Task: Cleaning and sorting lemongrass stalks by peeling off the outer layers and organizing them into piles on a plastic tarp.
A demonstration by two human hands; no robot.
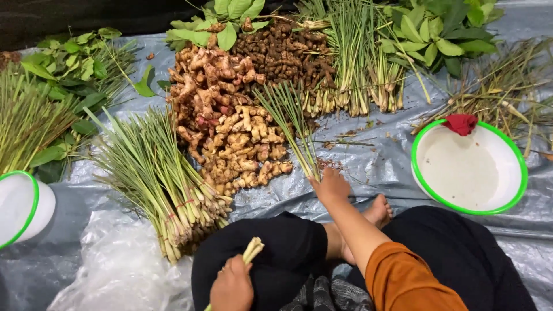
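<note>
My right hand [329, 185] reaches forward from an orange sleeve and closes on the base of a few lemongrass stalks [291, 124] lying on the grey plastic sheet [374, 167]. My left hand [232, 285] rests near my lap, gripping a pale lemongrass stalk [253, 249] that points up and to the right. A large bundle of lemongrass [158, 178] lies just left of my knee. Piles of ginger and galangal roots [230, 124] sit in front of me. My bare foot [377, 212] shows between my knees.
A white bowl with a green rim [468, 167] holding a red cloth [461, 123] sits at the right. Another green-rimmed white bowl [20, 207] is at the left edge. Dark turmeric roots [285, 55], more lemongrass [360, 69], green leaves [69, 63] and a clear plastic bag [118, 270] surround me.
</note>
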